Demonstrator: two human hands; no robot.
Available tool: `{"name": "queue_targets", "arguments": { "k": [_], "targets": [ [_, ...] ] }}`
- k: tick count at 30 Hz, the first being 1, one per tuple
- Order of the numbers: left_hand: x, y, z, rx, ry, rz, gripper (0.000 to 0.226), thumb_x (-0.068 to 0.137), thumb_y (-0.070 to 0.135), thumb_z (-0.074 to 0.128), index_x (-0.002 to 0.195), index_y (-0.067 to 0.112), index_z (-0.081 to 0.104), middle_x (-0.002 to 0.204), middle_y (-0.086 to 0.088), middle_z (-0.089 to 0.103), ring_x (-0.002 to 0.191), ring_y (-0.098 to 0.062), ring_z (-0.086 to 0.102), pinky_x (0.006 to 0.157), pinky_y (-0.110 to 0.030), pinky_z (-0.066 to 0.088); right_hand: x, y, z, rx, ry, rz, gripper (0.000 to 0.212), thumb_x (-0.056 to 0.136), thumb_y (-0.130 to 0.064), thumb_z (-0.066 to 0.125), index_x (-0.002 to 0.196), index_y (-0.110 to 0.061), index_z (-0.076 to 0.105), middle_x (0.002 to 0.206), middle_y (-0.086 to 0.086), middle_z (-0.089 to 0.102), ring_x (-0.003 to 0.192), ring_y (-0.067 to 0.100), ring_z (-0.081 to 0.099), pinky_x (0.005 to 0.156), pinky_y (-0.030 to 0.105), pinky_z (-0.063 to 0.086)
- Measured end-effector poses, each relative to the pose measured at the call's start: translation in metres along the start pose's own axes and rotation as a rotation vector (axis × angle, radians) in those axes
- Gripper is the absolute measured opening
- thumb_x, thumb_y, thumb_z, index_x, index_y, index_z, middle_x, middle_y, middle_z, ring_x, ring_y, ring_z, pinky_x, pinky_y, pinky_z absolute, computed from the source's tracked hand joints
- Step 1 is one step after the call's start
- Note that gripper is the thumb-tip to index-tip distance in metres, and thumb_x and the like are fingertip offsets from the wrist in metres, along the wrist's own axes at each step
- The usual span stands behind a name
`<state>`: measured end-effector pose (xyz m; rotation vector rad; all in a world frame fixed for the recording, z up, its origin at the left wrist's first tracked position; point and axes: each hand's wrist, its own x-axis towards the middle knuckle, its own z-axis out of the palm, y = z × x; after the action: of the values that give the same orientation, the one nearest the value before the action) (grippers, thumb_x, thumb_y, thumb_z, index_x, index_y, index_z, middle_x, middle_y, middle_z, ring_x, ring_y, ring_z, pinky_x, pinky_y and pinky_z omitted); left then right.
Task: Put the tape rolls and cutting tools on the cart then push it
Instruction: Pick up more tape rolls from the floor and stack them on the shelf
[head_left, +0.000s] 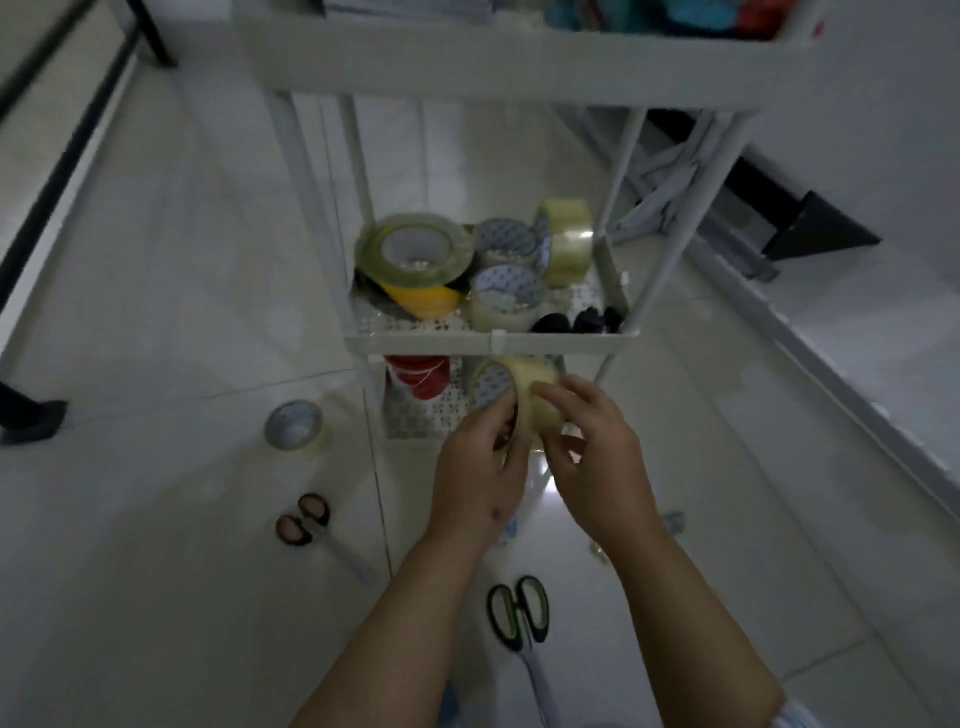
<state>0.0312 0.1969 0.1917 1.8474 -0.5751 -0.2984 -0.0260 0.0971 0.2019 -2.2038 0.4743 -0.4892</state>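
Both arms reach forward; the left hand (480, 470) and right hand (592, 457) grip one clear tape roll (524, 395) before the cart (488, 340). Two scissors (519, 613) and one tape roll lie on the floor (156, 571).

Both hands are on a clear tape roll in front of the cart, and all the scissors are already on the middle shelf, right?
Not quite. The head view shows both hands gripping the clear tape roll, but two pairs of scissors lie on the floor, not on the cart's middle shelf.
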Motion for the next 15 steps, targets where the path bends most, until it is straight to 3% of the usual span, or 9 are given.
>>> {"name": "queue_targets", "arguments": {
  "k": [5, 8, 11, 15],
  "targets": [
    [0.036, 0.047, 0.008, -0.087, -0.028, 0.078, 0.037, 0.086, 0.002, 0.053, 0.117, 0.023, 0.057, 0.089, 0.017, 0.063, 0.086, 0.001, 0.061, 0.078, -0.012, 0.049, 0.021, -0.008, -0.046, 0.030, 0.117, -0.059, 0.039, 0.083, 0.003, 0.057, 0.119, -0.012, 0.059, 0.137, 0.007, 0.044, 0.117, 0.011, 0.048, 0.086, 0.007, 0.045],
    [0.058, 0.064, 0.016, -0.110, 0.007, 0.115, 0.038, 0.084, -0.002, 0.054, 0.118, 0.017, 0.058, 0.094, 0.009, 0.065, 0.090, -0.008, 0.064, 0.081, -0.016, 0.050, 0.038, -0.009, -0.061, 0.015, 0.155, -0.098, 0.043, 0.083, 0.002, 0.058, 0.123, -0.013, 0.055, 0.142, 0.005, 0.039, 0.121, 0.009, 0.045, 0.092, 0.016, 0.045],
    [0.078, 0.073, 0.028, -0.154, 0.056, 0.106, 0.038, 0.084, -0.002, 0.053, 0.119, 0.013, 0.058, 0.093, 0.006, 0.065, 0.087, -0.010, 0.063, 0.081, -0.023, 0.052, 0.054, -0.005, -0.066, -0.001, 0.190, -0.124, 0.046, 0.083, 0.001, 0.058, 0.126, -0.014, 0.052, 0.144, 0.003, 0.035, 0.119, 0.002, 0.040, 0.094, 0.016, 0.042],
    [0.099, 0.080, 0.041, -0.186, 0.098, 0.104, 0.039, 0.086, -0.003, 0.051, 0.121, 0.012, 0.056, 0.087, 0.011, 0.059, 0.080, 0.002, 0.057, 0.073, -0.009, 0.049, 0.067, 0.005, -0.068, 0.029, 0.310, -0.132, 0.045, 0.082, 0.004, 0.056, 0.124, -0.013, 0.053, 0.135, 0.004, 0.044, 0.115, -0.001, 0.042, 0.092, 0.012, 0.043]
  ]
}}
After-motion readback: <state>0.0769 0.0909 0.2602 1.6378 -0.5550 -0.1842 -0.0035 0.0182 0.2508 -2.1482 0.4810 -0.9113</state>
